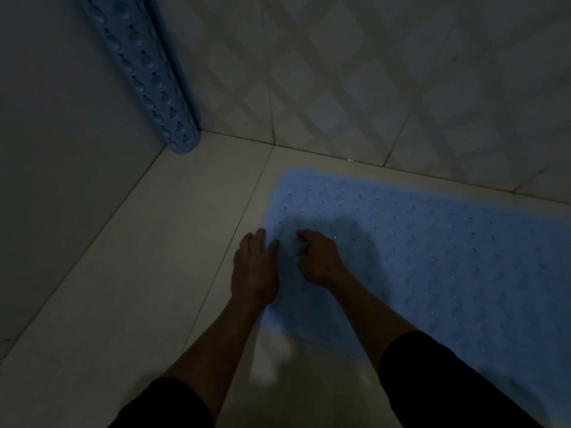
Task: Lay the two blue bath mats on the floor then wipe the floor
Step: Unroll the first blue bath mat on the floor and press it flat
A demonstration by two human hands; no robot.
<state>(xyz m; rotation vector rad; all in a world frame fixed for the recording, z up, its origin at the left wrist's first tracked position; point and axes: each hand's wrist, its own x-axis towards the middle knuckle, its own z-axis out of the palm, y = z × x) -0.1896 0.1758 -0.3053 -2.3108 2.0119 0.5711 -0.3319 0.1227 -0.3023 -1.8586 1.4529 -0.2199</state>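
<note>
One blue bath mat [432, 257] lies flat on the pale tiled floor [139, 273], stretching from the centre to the right edge. My left hand [255, 270] rests palm down on the mat's left edge, fingers spread. My right hand [318, 257] presses on the mat just beside it, fingers curled, holding nothing that I can see. A second blue bath mat [148, 72], rolled up with suction cups showing, stands upright in the far left corner, well away from both hands.
A plain wall [55, 134] closes the left side and a diamond-patterned tiled wall [370, 72] runs along the back. The room is dim. Bare floor tiles lie between the rolled mat and the flat one.
</note>
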